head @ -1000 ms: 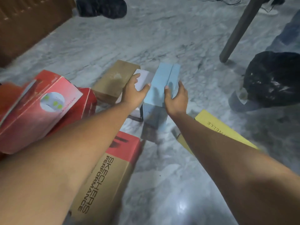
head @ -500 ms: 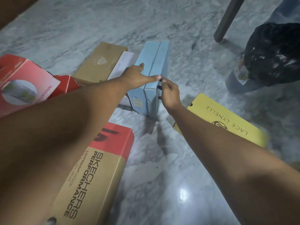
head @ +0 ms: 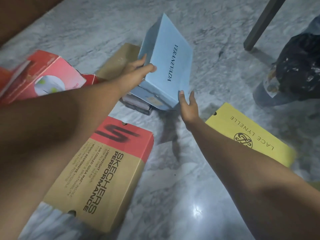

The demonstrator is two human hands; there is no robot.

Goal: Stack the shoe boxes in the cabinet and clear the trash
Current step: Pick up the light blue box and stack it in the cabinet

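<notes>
Grey-and-white veined marble floor covers the whole area, polished, with one bright white light reflection at the lower centre. A dark, square-section furniture leg descends slantwise from the top right edge and stands on the floor, casting a faint shadow to its right, while a bluish-grey rounded container with a pale label sits on the floor at the right edge, its upper part hidden. A brown, blurred panel fills the top left corner; its nature cannot be determined.
</notes>
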